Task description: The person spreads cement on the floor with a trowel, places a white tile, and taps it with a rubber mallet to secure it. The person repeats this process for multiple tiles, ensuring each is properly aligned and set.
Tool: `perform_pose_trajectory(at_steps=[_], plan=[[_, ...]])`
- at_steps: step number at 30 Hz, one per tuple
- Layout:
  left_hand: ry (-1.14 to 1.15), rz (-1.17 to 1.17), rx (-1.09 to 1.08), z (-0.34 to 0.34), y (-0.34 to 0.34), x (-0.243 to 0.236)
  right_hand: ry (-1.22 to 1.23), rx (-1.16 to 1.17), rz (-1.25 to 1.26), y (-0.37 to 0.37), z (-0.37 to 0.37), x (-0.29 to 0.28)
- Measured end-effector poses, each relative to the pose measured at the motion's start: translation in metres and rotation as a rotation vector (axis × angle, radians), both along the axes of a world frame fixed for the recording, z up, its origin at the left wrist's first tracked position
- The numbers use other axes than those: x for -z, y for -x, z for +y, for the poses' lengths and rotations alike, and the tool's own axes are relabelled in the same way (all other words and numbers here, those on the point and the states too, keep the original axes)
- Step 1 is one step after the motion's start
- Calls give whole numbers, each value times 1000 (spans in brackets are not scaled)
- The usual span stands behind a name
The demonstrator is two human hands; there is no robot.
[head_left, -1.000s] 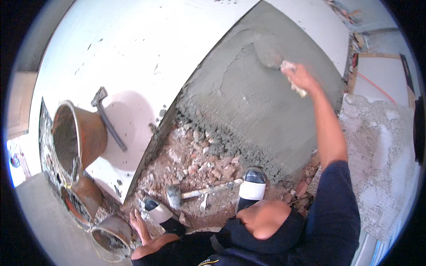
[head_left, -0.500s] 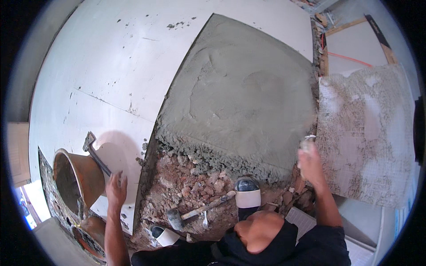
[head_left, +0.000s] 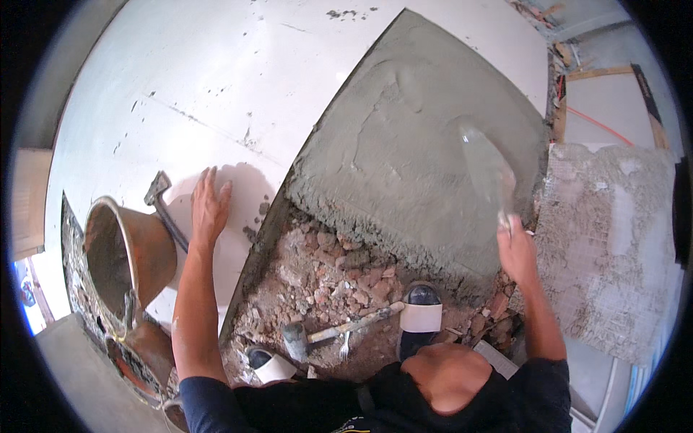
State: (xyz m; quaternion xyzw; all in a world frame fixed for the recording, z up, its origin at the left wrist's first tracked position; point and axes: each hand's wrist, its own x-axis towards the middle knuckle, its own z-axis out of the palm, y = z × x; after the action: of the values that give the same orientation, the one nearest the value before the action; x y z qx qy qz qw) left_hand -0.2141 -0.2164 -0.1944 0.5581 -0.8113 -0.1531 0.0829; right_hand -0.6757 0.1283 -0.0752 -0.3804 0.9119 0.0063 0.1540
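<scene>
My right hand [head_left: 517,252] is closed round the handle of a trowel [head_left: 482,160], whose blade is smeared by motion over the wet grey mortar bed [head_left: 404,137]. My left hand [head_left: 209,209] is empty, fingers stretched out over the large white tiles [head_left: 195,130]; whether it rests on them I cannot tell. Just left of it, a hoe-like tool [head_left: 170,216] with a dark handle lies on the tile beside a mortar-stained bucket [head_left: 148,249]. The mortar's near edge is rough and crumbly, bordering broken rubble [head_left: 339,274].
A rubber mallet [head_left: 296,340] with a wooden handle lies on the rubble near my feet, beside a fork [head_left: 345,348]. A second bucket [head_left: 148,353] stands at the lower left. On the right, a mortar-crusted tile [head_left: 613,245] stands before another framed panel [head_left: 606,108].
My left hand has moved forward from the hoe-like tool's handle, its fingers now extended. My right hand has swung the trowel out over the mortar. The whole view has shifted a little.
</scene>
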Motion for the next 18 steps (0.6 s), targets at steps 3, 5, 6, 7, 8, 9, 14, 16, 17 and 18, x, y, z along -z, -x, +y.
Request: perform_pose_trajectory(at_steps=[3, 5, 6, 7, 8, 9, 14, 16, 17, 18], plan=[[65, 40, -110, -14, -1, 20, 164, -88, -9, 9, -62, -1], [66, 88, -141, -27, 3, 29, 91, -49, -68, 14, -103, -6], [102, 94, -152, -35, 8, 33, 86, -45, -64, 17, -121, -6], [147, 81, -162, -39, 12, 38, 64, -28, -62, 19, -137, -4], [172, 113, -162, -44, 17, 42, 46, -29, -52, 25, -153, -2], [175, 115, -175, -46, 22, 47, 24, -23, -38, 34, -170, 2], [220, 58, -221, -43, 30, 62, 126, -165, -106, 70, -267, 39], [265, 37, -210, -43, 29, 64, 109, -228, -35, 76, -298, 50], [224, 29, -230, -44, 29, 64, 102, -261, 0, 77, -311, 55], [222, 25, -231, -45, 29, 63, 50, -260, -2, 78, -322, 57]])
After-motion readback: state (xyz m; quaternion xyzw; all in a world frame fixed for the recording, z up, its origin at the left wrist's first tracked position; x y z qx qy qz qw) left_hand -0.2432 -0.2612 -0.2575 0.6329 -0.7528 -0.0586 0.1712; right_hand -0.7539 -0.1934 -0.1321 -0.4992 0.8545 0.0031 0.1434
